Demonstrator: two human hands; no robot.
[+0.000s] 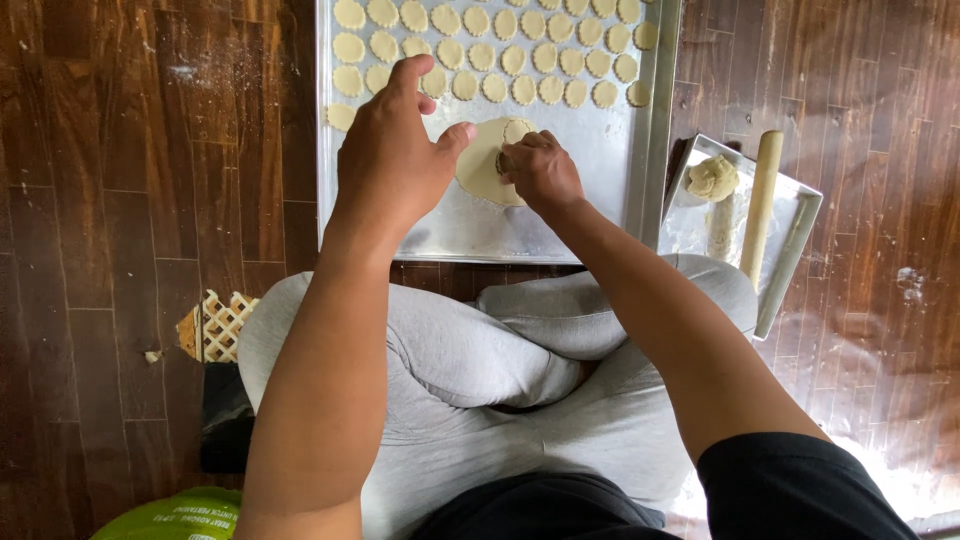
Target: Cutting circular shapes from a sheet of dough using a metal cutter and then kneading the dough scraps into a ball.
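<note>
2 hands (390,160) (540,172) over dough sheet (482,165)

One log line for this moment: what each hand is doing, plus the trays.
left hand: resting by dough sheet | right hand: pressing on it, cutter hidden | large tray: cut rounds in rows | small tray: dough lump, rolling pin

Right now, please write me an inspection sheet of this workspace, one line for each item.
Surface: dark wooden floor, some flour dust.
Job's things: large metal tray with rows of small dough rounds; flat dough sheet under the hands.
Clutter: smaller tray holding a dough lump and a rolling pin; lattice piece; green bag.
Hands: left hand beside the sheet; right hand pressing on it, object inside unclear.
Cables: nothing seen.
Surroundings: person's crossed legs in grey trousers.
</note>
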